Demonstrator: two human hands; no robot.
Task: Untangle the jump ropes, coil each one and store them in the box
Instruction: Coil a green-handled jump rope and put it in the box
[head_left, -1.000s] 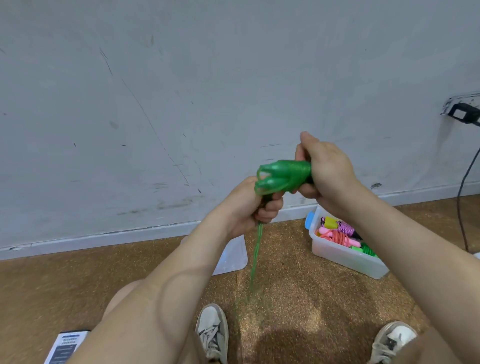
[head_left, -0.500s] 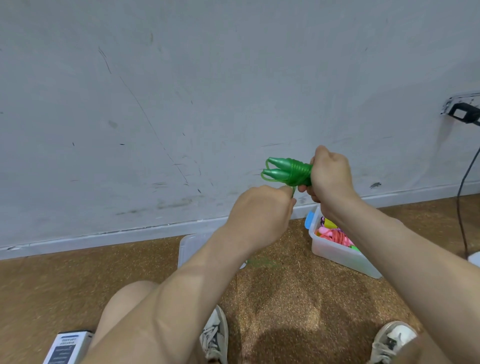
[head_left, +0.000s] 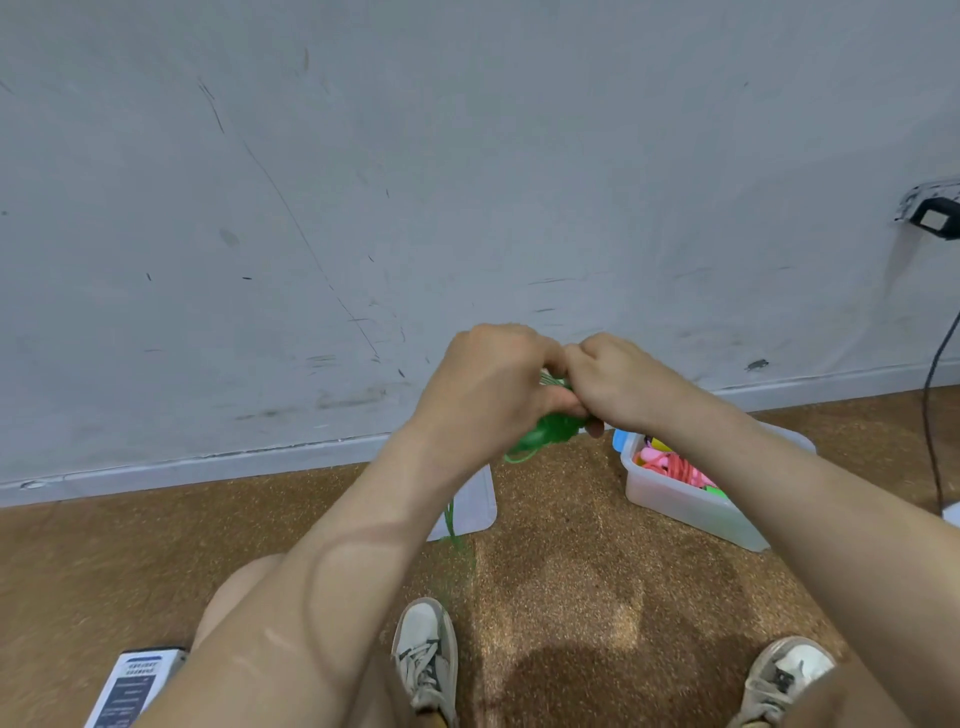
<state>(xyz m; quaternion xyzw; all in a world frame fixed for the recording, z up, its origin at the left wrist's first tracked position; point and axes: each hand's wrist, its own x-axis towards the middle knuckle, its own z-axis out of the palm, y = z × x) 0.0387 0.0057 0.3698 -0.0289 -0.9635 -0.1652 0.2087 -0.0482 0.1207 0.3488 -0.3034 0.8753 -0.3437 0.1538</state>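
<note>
A green jump rope (head_left: 551, 431) with its handles and wound cord is held in front of me above the floor. My left hand (head_left: 488, 387) and my right hand (head_left: 615, 382) meet over it, both with fingers curled round the bundle. A loose green strand (head_left: 451, 519) hangs down below my left forearm toward the floor. The clear plastic box (head_left: 685, 506) stands on the floor to the right, holding pink, yellow and green coiled ropes (head_left: 670, 465); my right forearm hides part of it.
The box's clear lid (head_left: 475, 501) lies flat on the brown floor under my left arm. My two shoes (head_left: 426, 660) (head_left: 782, 675) are at the bottom. A printed carton (head_left: 130, 686) lies bottom left. A black cable (head_left: 932, 415) hangs by the wall at right.
Both hands dropped lower and came together over the green bundle. The handles, earlier pointing left above my left hand, are now mostly covered and tilted downward.
</note>
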